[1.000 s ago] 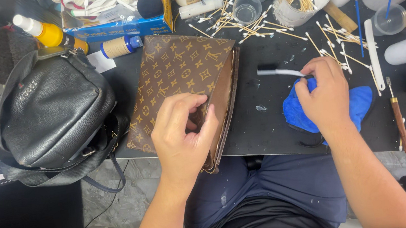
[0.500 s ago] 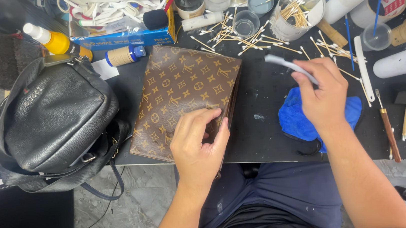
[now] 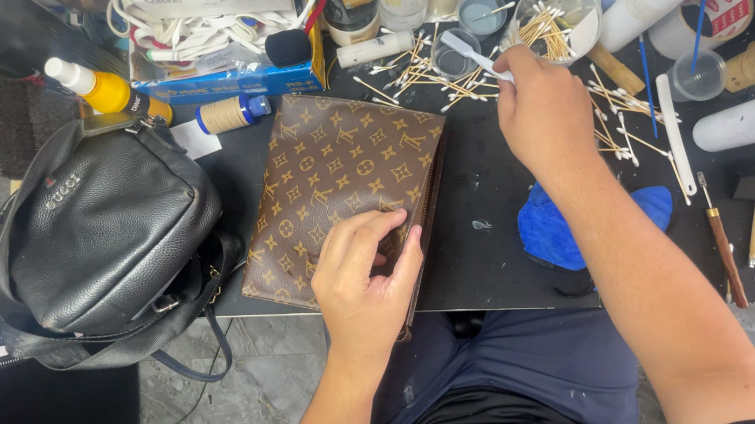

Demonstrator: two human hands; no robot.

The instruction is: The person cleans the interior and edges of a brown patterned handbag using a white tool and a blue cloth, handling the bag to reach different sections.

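Note:
A brown patterned pouch (image 3: 336, 174) lies flat on the dark worktable (image 3: 485, 257). My left hand (image 3: 367, 274) rests on its near right corner, fingers pressing down along the edge. My right hand (image 3: 543, 110) is stretched to the far side and grips a thin white brush (image 3: 471, 52), whose tip sits over a small clear cup (image 3: 453, 56). A crumpled blue cloth (image 3: 553, 236) lies on the table under my right forearm.
A black leather backpack (image 3: 104, 236) sits at the table's left end. Cotton swabs (image 3: 424, 76) are scattered at the back beside a clear tub of swabs (image 3: 563, 19), bottles, a yellow glue bottle (image 3: 103, 89) and a thread spool (image 3: 232, 113). Tools lie at right (image 3: 722, 241).
My right hand lifted the white brush from beside the blue cloth and carried it to the small cup at the back. My left hand stayed on the pouch, sliding slightly.

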